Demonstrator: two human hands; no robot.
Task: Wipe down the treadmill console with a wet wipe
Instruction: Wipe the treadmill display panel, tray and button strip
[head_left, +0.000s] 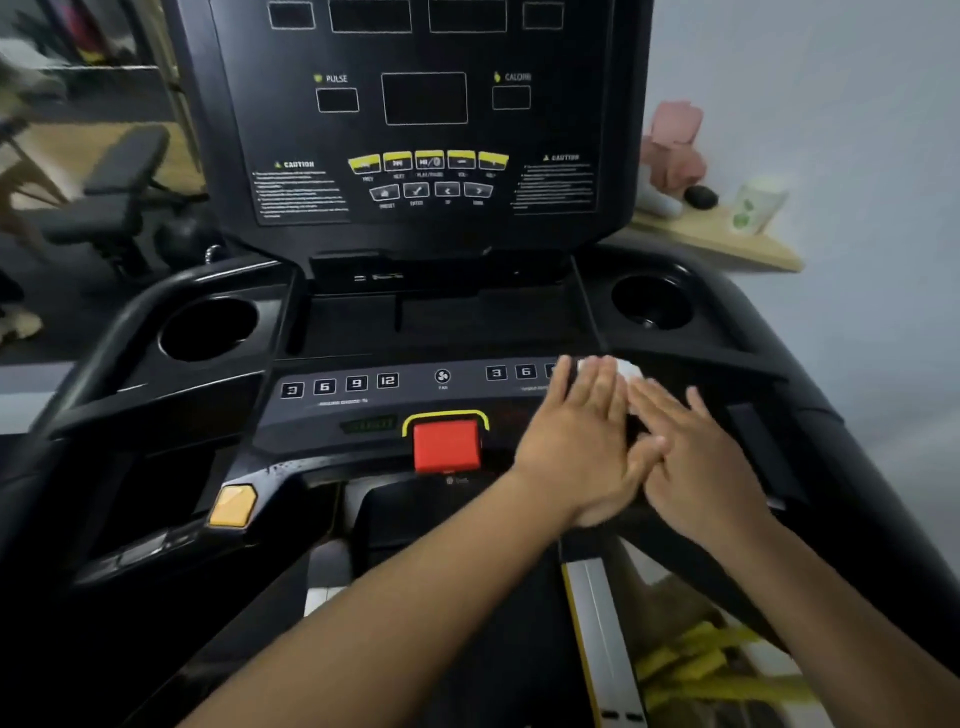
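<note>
Spanning the view is a black treadmill console (415, 130) with dark screens and a red button (447, 446). Right of the button, the left hand (574, 441) and right hand (701, 462) lie side by side, fingers straight, pressing a white wet wipe (627, 370) onto the numbered key strip (337, 385). Only its crumpled far edge shows; the hands hide the rest.

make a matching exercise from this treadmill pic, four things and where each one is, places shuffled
Things
1 wet wipe
2 red button
3 orange button
4 paper cup

Places
A on the wooden shelf
B inside the yellow frame
C under the left hand
D on the left side rail

Pairs: 1-C, 2-B, 3-D, 4-A
</note>
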